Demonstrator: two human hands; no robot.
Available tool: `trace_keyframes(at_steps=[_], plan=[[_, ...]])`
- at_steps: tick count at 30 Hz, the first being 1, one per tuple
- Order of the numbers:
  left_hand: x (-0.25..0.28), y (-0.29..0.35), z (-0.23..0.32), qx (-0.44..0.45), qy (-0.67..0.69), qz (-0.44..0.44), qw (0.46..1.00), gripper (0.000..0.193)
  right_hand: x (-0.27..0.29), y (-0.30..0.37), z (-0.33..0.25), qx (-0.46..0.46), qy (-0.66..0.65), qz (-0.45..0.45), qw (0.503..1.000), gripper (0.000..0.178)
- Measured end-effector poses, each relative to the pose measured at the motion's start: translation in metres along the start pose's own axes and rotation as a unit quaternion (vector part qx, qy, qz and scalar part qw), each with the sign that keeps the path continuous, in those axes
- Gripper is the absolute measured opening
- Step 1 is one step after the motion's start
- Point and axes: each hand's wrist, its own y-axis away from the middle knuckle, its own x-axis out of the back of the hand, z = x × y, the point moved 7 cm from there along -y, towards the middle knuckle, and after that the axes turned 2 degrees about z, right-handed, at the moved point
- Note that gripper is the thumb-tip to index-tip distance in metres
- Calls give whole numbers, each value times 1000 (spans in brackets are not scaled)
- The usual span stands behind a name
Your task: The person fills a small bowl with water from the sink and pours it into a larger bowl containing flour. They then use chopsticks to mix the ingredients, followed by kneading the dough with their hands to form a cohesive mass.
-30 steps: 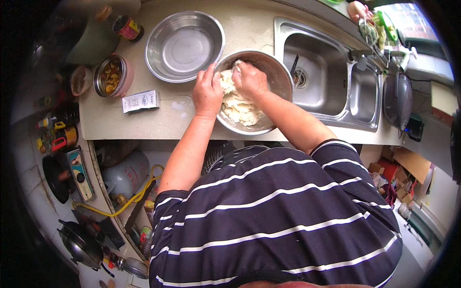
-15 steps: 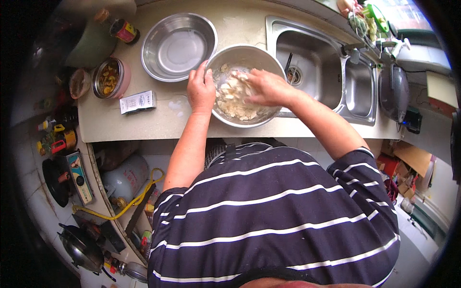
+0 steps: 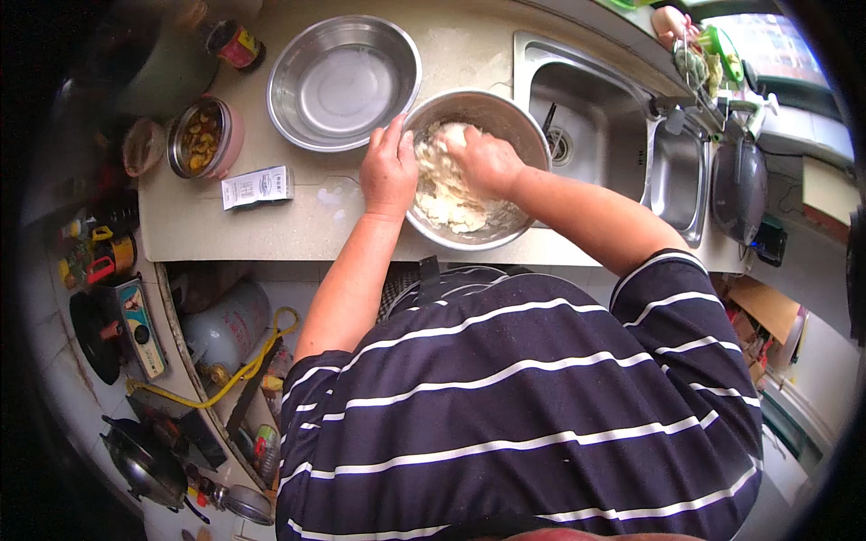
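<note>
A deep steel mixing bowl [image 3: 528, 236] stands near the counter's front edge with shaggy, pale dough [image 3: 445, 203] in it. My left hand [image 3: 391, 169] grips the bowl's left rim, fingers pressed together along the outside. Inside the bowl, my right hand [image 3: 487, 164] is curled into the dough at its far side, with its fingertips partly buried and slightly blurred. Crumbly lumps lie below that hand, and floury residue coats the inner wall.
A wide steel basin [image 3: 341, 90] with some water stands behind and left of the bowl. Farther left are a pink-sided container of yellow food [image 3: 204, 140], a small carton [image 3: 258, 187] and a dark bottle [image 3: 236, 45]. A double sink [image 3: 591, 108] adjoins on the right.
My right hand has gone from loosely spread fingers over the dough to curled fingers pressed into it. The dough is more heaped toward the far side. My left hand keeps its hold on the rim.
</note>
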Motion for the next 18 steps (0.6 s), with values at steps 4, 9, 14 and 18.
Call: trace_keyframes(at_steps=[4, 9, 14, 18], plan=[[1, -3, 2, -21, 13, 16, 1000, 30, -2, -19, 9, -44, -39, 61, 996, 63], [0, -1, 1, -29, -3, 31, 999, 30, 18, -6, 6, -49, -83, -1, 995, 66], [-2, 0, -3, -26, -15, 45, 999, 29, 48, 64, -17, 108, -60, -83, 989, 51], [-1, -1, -2, -25, -8, 51, 998, 30, 30, 90, -33, 177, 9, -109, 978, 38]])
